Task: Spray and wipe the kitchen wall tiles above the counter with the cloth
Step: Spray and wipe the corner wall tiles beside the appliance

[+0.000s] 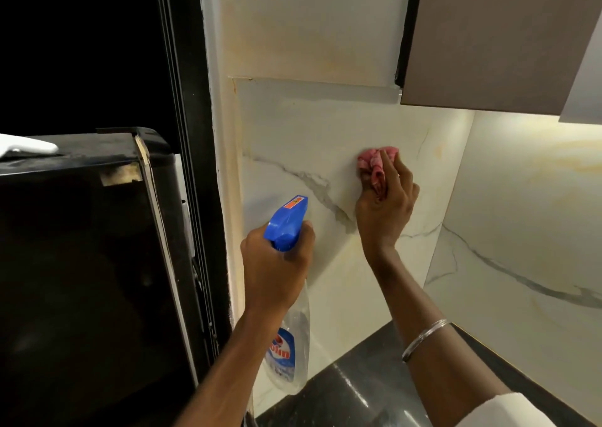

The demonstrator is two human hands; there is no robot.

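Above the counter (358,390), a bottle (288,348) is gripped at the neck by the left hand (277,263), nozzle aimed at the tiles (293,133); only "olin" can be read on its label. Farther up, a bunched cloth (376,164) is clutched by the right hand (386,211) and pressed to the tiles. Wiping is judged underway; yellowish edge stains are left.

Dark glossy counter (358,377), streaked with reflections

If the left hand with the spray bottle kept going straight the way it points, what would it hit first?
Most likely the wall tile: the left hand aims the spray bottle at it, with nothing visible between. How big the gap is cannot be judged from this one view.
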